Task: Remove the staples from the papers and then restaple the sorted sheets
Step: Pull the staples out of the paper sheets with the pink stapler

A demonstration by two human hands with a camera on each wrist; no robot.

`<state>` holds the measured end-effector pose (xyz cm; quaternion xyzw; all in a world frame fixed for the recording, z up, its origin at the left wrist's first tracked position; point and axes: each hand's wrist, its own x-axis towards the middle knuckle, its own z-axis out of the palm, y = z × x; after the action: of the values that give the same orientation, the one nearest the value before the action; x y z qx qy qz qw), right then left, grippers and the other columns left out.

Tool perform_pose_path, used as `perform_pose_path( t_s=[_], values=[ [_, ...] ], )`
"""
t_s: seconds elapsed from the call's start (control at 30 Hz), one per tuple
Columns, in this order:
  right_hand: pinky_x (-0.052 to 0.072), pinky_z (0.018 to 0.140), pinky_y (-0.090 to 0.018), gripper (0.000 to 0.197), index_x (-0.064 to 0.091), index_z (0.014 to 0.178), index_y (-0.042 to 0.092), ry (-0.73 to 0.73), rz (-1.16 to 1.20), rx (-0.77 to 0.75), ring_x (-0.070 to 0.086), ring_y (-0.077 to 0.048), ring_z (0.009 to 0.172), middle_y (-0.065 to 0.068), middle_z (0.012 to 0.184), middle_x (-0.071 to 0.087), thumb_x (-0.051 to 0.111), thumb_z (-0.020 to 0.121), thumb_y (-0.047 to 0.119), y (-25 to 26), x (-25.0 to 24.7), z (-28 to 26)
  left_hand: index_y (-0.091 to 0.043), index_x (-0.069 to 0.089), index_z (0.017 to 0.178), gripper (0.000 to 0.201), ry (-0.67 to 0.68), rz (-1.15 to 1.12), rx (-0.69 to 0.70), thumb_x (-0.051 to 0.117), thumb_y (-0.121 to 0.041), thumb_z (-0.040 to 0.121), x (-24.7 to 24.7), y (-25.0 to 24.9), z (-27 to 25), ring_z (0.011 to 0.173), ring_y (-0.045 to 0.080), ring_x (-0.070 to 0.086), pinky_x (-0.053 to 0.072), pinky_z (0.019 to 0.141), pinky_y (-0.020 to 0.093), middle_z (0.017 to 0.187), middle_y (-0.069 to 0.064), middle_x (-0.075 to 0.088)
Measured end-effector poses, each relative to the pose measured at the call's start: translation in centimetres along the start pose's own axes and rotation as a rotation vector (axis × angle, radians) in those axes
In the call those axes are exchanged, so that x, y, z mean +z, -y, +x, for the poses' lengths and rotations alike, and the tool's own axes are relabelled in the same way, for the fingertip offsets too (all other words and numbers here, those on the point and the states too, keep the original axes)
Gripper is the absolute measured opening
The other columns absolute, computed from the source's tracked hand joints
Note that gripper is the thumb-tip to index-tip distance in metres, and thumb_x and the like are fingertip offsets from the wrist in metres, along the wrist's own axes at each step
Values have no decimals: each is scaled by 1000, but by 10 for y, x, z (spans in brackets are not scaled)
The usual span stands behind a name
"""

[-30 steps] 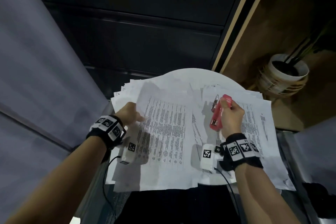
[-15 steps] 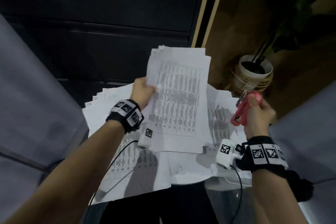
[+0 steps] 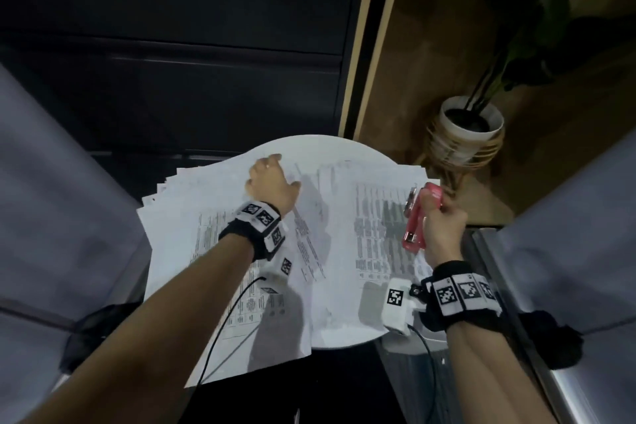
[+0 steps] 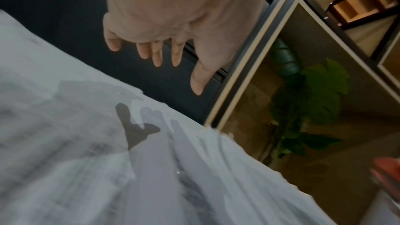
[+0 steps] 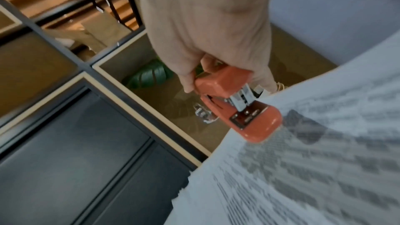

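A dark panelled wall and a brown wall with a potted plant stand behind a round white bench covered with printed papers. From the head view, the left hand reaches over the far part of the papers, its fingers extended toward the far edge of the stack, the sheets spreading beneath and back from it toward the person; whether the palm touches them cannot be told here. The right hand is at the right edge of the papers, its grip closed round a red stapler that stands roughly upright, its metal end at the top, with the printed sheets just left of and below the fist. In the left wrist view, the left hand has its fingers straight and spread, holding nothing, hanging above the papers, which lie under and in front of the grip and carry the hand's shadow; a blurred red shape at the right edge cannot be made out. In the right wrist view, the right hand wraps its curled fingers round the stapler, whose open front end points away from the grip and hangs just above the near corner of the papers lying below and to the right.
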<state>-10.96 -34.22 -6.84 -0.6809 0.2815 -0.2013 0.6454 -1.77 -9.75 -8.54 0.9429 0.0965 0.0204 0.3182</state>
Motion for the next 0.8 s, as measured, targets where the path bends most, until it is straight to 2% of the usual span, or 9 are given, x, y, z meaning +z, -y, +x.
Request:
perform_pose_path(
  t_s=[0.07,0.1,0.2,0.3,0.4,0.5,0.63,0.73,0.8],
  values=[
    [47,47,-19,11,66,93,9,81,-65,21,57,-9,51,-3,66,61,58,96,15,-7,16,-7,-15,34,142,70,-27,162,-104,68,-32,83,-25,30,10,136,31,29,28,107,46,145,12,36],
    [45,45,-19,11,66,91,8,112,-98,32,56,-10,49,-2,65,60,58,96,15,-11,24,-10,-13,33,141,72,-22,238,-163,69,-33,81,-36,47,13,135,32,30,28,107,47,144,12,36],
    [51,52,-21,12,66,86,13,177,-175,81,58,-18,56,-6,69,63,60,95,17,-24,44,-14,-10,32,140,79,44,347,-296,72,-35,77,-66,96,16,135,33,29,27,108,50,144,12,36],
    [55,77,-39,10,67,89,19,196,-243,119,64,-30,74,-7,77,65,61,95,24,-34,56,-14,-11,31,143,87,133,316,-295,75,-45,75,-82,138,14,135,36,31,29,108,52,145,12,36],
    [57,83,-46,23,70,105,10,173,-301,132,67,-35,83,-13,87,68,63,94,29,-39,65,-13,-15,40,140,73,122,292,-242,73,-38,79,-85,162,5,129,35,36,34,104,51,139,11,39],
    [57,79,-44,22,69,98,10,160,-344,128,66,-33,79,-14,86,67,62,94,31,-43,72,-12,-14,57,127,48,11,351,-126,71,-22,82,-84,171,2,120,34,39,37,99,49,130,13,43],
    [50,63,-31,21,68,94,11,136,-358,142,61,-28,67,-14,81,66,63,94,32,-48,75,-11,-5,68,103,30,-144,139,-8,74,-19,78,-85,164,-2,115,30,44,40,96,43,123,9,51],
    [48,64,-32,25,70,96,9,129,-379,144,60,-28,68,-15,81,66,63,93,33,-49,75,-8,-4,63,104,40,45,-344,-29,83,-15,71,-89,159,1,102,23,59,49,90,34,109,4,59],
    [54,70,-37,24,70,96,11,125,-406,139,63,-30,73,-15,84,67,63,93,34,-51,76,-8,-5,67,98,37,162,-400,-61,84,-23,70,-91,157,2,86,22,67,56,79,32,96,4,66]
  ],
)
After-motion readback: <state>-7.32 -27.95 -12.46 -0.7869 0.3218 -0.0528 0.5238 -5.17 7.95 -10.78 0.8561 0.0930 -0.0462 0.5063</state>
